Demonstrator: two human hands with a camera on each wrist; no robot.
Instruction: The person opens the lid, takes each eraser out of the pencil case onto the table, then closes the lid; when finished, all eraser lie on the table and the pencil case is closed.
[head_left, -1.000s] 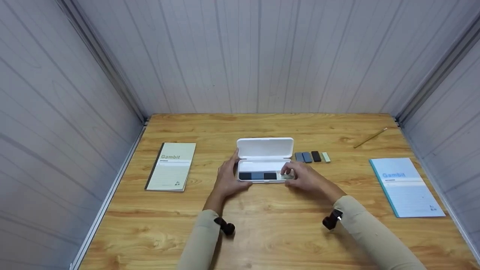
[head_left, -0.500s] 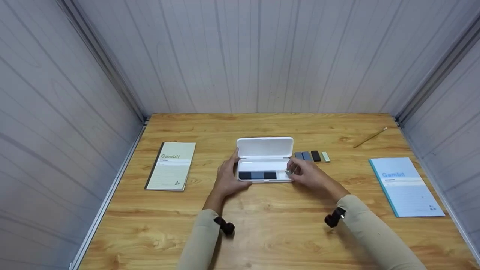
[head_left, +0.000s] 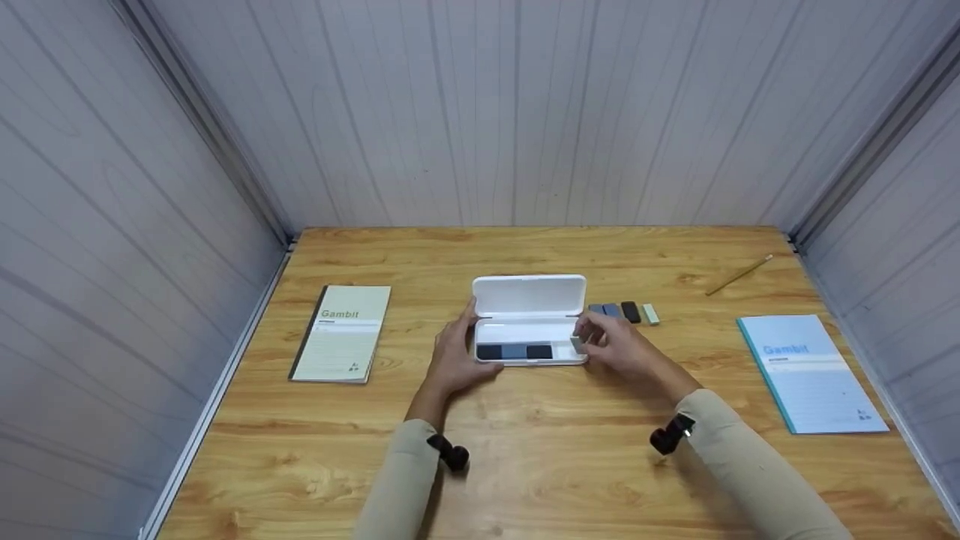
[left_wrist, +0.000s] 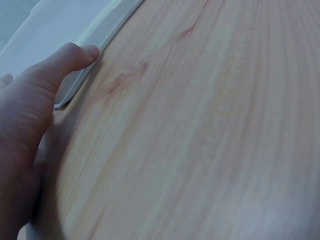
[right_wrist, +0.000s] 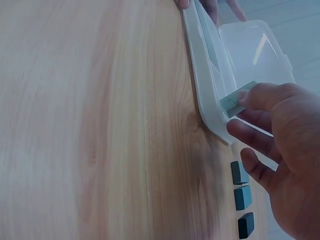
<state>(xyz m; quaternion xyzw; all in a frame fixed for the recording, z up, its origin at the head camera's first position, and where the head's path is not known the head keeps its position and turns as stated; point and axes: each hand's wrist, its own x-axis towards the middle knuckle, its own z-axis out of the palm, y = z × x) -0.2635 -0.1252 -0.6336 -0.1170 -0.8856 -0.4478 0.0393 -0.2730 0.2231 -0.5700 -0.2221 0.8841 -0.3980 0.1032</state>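
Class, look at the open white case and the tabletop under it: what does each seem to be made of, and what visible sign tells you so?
White case: probably plastic, smooth and slightly glossy, with rounded moulded corners; the right wrist view shows its lid as translucent.
Tabletop: wood or a wood-look laminate, shown by the orange-brown grain streaks and knots; the even sheen leaves open which.

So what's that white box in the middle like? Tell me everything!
The white plastic case lies open on the wooden table, its hinged lid standing up at the back. Three small blocks, black, blue-grey and black, sit in a row in its tray. The left hand rests against its left end. The right hand pinches a pale green block at its right end.
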